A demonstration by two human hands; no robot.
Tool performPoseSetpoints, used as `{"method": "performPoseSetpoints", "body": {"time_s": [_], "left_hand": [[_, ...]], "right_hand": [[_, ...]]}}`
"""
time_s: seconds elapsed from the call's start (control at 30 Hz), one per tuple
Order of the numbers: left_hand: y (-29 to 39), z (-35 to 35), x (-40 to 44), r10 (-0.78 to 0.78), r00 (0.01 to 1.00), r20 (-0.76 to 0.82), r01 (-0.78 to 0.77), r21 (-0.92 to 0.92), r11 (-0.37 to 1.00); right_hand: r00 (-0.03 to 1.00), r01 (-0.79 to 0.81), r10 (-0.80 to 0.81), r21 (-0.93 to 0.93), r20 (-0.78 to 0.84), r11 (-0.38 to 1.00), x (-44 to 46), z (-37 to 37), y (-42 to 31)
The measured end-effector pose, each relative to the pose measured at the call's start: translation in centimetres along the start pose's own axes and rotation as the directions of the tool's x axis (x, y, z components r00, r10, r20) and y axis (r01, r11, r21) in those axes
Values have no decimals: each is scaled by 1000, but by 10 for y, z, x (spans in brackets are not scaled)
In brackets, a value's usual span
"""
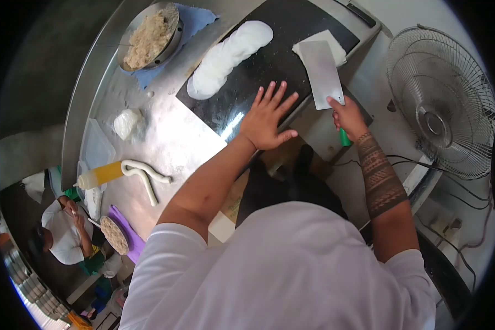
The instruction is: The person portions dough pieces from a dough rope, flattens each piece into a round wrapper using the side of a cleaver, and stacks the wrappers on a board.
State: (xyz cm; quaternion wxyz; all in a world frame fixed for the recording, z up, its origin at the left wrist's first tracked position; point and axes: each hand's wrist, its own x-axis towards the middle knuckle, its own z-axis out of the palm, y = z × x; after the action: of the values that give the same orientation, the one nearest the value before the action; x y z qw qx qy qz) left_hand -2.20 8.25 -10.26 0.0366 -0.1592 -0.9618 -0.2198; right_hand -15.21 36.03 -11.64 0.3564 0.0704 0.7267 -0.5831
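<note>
My right hand (pixel 347 117) grips a cleaver (pixel 322 74) by its green handle. The wide blade lies over a folded white cloth (pixel 335 48) near the right end of the black board (pixel 280 60); whether it presses on the cloth I cannot tell. With fingers spread and palm down, my left hand (pixel 268 116) is at the near edge of the board and holds nothing. Beyond it, a row of overlapping thin white dough rounds (pixel 231 59) lies on the board.
A metal bowl of pale filling (pixel 177 41) stands on a blue cloth (pixel 195 21). On the steel table are a dough rope (pixel 147 184), a squeeze bottle of yellow liquid (pixel 109 173) and a white plastic-wrapped lump (pixel 127 124). A fan (pixel 440 104) is at right; another person (pixel 66 231) sits at lower left.
</note>
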Motion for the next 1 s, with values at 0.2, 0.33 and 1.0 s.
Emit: {"method": "performPoseSetpoints", "body": {"time_s": [0.2, 0.33, 1.0], "left_hand": [[-46, -25, -4, -529, 751, -394, 246, -577, 779], [-49, -40, -17, 22, 999, -29, -15, 224, 975], [-91, -28, 21, 63, 995, -75, -38, 298, 954]], "right_hand": [[917, 355, -227, -411, 328, 840, -45, 31, 14], [823, 372, -34, -492, 567, 787, -42, 89, 6], [869, 455, -82, -723, 488, 520, -25, 101, -72]]}}
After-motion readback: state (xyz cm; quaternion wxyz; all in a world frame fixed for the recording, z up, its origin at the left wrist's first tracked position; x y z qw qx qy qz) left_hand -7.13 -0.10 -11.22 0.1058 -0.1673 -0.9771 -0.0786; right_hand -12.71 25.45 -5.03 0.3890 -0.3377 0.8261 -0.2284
